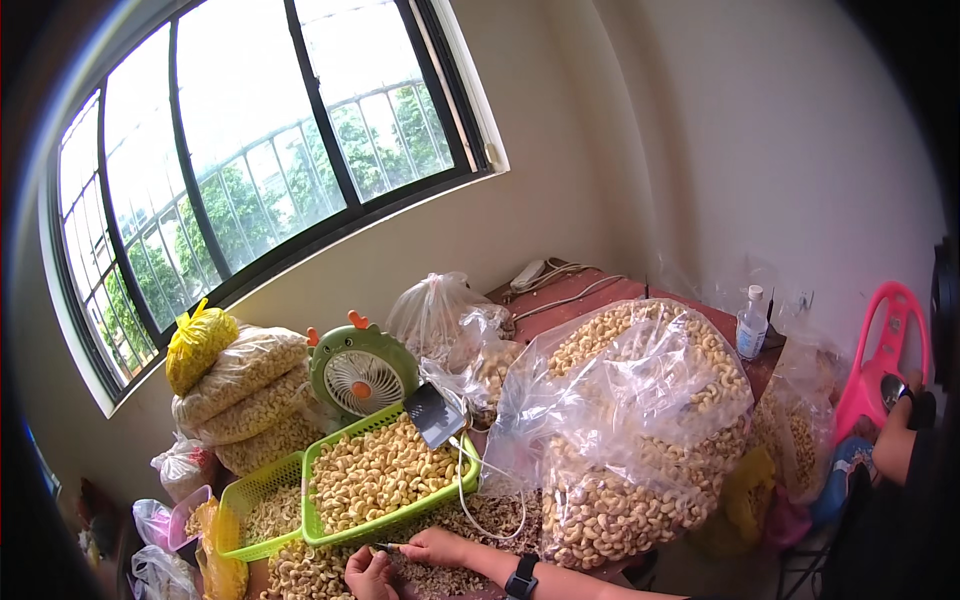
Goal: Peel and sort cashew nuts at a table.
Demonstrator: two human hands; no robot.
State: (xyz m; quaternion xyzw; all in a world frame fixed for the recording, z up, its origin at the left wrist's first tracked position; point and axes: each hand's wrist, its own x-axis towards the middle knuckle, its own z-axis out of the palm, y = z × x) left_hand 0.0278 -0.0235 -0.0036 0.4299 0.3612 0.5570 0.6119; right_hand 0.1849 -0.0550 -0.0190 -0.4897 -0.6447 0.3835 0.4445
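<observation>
At the bottom centre, my right hand grips a small knife whose blade points left. My left hand is right beside its tip, with fingers pinched together; what lies between them is too small to tell, perhaps a cashew. Around the hands lie a pile of cashews with skins on the left and crumbled skins and bits on the right. Just beyond, a green plastic basket holds pale cashews. A second green basket with nut pieces adjoins it. My right wrist bears a black watch.
A large clear bag of cashews stands at the right. Behind the baskets are a green fan, a dark phone-like device with a white cable, and stacked nut bags. At far right, another person's hand is near a pink plastic chair-like frame.
</observation>
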